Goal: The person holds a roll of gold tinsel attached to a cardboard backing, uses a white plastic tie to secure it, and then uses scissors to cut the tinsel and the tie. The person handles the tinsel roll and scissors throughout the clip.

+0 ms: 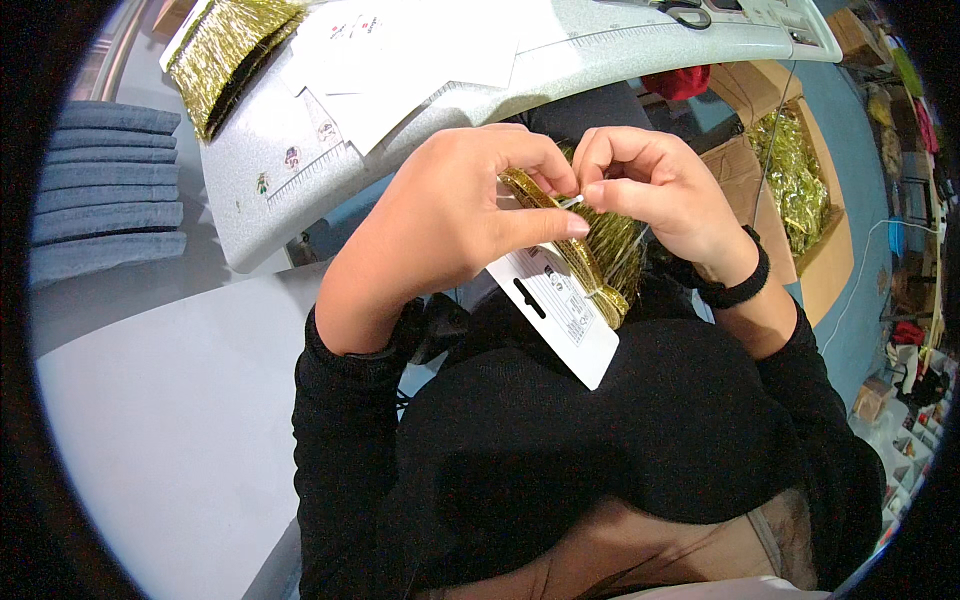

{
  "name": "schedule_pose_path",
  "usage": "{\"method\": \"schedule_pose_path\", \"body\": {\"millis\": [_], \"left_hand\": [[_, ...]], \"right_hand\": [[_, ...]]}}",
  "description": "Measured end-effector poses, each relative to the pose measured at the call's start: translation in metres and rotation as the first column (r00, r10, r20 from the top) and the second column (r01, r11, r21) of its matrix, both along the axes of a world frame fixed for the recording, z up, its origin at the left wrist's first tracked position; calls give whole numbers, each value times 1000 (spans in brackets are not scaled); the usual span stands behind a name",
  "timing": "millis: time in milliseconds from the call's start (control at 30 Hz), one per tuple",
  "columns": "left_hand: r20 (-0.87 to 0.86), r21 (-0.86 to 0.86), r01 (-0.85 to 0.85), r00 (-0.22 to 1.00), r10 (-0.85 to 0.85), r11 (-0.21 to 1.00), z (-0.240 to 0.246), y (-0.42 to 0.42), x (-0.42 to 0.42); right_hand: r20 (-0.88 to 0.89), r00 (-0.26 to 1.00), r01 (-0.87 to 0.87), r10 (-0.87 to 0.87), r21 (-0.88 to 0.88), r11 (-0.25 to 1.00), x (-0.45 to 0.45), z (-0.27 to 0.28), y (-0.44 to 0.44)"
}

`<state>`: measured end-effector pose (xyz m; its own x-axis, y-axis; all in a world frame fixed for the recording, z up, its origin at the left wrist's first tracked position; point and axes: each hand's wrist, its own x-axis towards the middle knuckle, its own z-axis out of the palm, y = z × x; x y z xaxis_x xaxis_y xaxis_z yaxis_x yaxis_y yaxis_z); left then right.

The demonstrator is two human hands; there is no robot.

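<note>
My left hand (pixel 480 199) grips a bundle of gold tinsel fringe (pixel 611 244) by its woven gold band (pixel 574 259), thumb on the near side. A white hang card (pixel 559 315) with a slotted hole and printing lies against the band, pointing down towards my lap. My right hand (pixel 652 180) pinches a thin white tie (pixel 574 201) between thumb and forefinger, close to the left fingertips. A clear strand crosses the fringe below the right hand. The palm side of the left hand is hidden.
Ahead stands a speckled table (pixel 247 195) with white cards (pixel 405 67), another gold fringe bundle (pixel 225 60) and scissors (pixel 686 15). Folded denim (pixel 112 187) is stacked at left, above a white surface (pixel 172 420). At right, an open cardboard box (pixel 825 255) holds gold tinsel (pixel 791 180).
</note>
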<state>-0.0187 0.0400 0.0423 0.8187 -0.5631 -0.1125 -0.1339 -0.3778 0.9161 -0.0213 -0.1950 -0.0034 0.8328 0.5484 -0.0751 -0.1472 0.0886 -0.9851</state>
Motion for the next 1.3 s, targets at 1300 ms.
{"method": "schedule_pose_path", "body": {"millis": [1300], "left_hand": [[-272,-254,42,956,-113,966,-21,11,13]], "right_hand": [[162,968,193,-189,-8,981,11,0,-19]]}}
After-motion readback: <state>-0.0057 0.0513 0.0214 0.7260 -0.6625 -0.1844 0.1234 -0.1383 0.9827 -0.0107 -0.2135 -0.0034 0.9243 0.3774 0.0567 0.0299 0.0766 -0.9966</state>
